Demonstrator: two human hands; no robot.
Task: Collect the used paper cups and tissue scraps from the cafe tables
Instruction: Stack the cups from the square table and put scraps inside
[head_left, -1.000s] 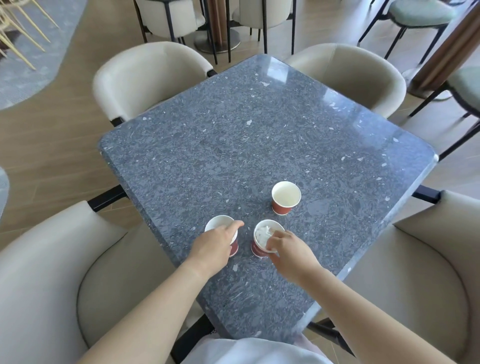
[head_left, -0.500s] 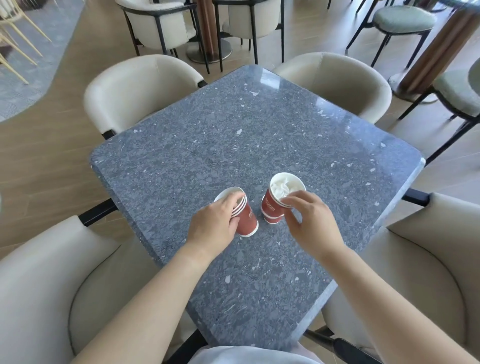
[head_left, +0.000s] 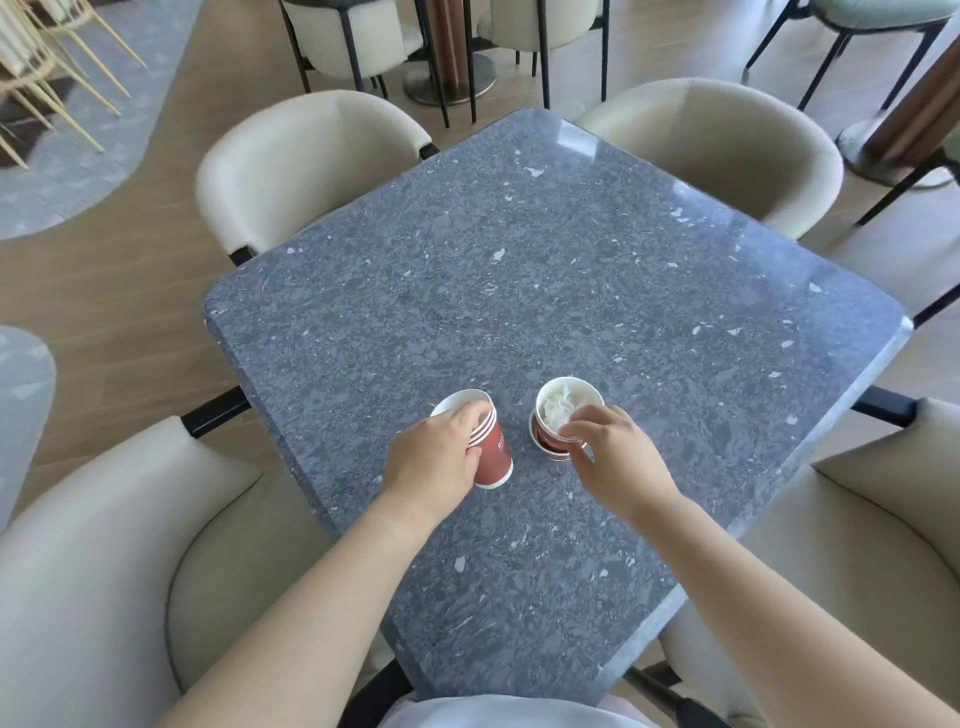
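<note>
Holding tilted cup stack w/ L grip, R grip pinching tissue-filled cup; chairs ring table.

Over the grey bench the left hand grips a tilted stack of red cups, and just beside it the right hand pinches the rim of a tissue-filled red cup.

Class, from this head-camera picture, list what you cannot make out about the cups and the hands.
Head view: lettering on the left cup stack, partly covered by the left hand, too small to read.
Head view: whatever lies under the tissue in the right cup.
Head view: right cup's near wall, behind the right hand.
</note>
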